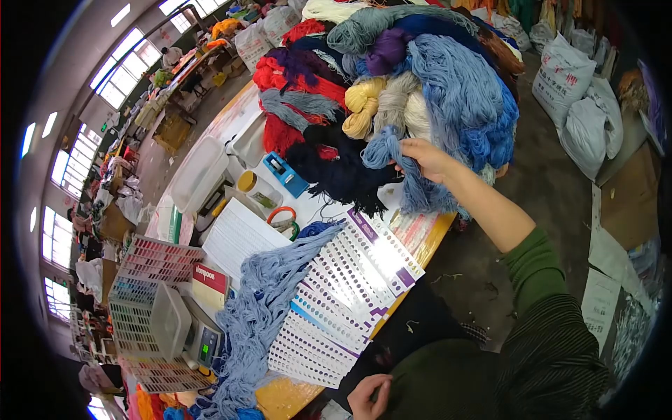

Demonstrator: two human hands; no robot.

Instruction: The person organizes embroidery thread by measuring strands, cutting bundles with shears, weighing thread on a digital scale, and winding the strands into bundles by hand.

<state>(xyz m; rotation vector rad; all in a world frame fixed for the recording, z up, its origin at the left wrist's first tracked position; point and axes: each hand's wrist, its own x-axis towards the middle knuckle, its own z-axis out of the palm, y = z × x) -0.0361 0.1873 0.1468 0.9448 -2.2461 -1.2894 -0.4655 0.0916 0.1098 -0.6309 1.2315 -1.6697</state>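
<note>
My right hand (425,159) is closed on the looped end of a blue yarn skein (383,150), at the front of a big heap of yarn. Grey, cream and yellow skeins (362,105) lie just behind it, and a large light blue bundle (455,84) is to its right. Near my lap, below the table edge, my left hand (371,396) has its fingers curled; whatever it may hold cannot be made out. Color cards (329,308) with rows of round samples are fanned out on the table, beside a long light blue skein (259,308).
On the table (283,397) stand a digital scale (208,346), a plastic basket (143,308), a clear bin (201,171), a jar (257,189), scissors (283,218) and a blue box (285,175). White sacks (563,77) sit on the floor at right. A person (170,57) is far back left.
</note>
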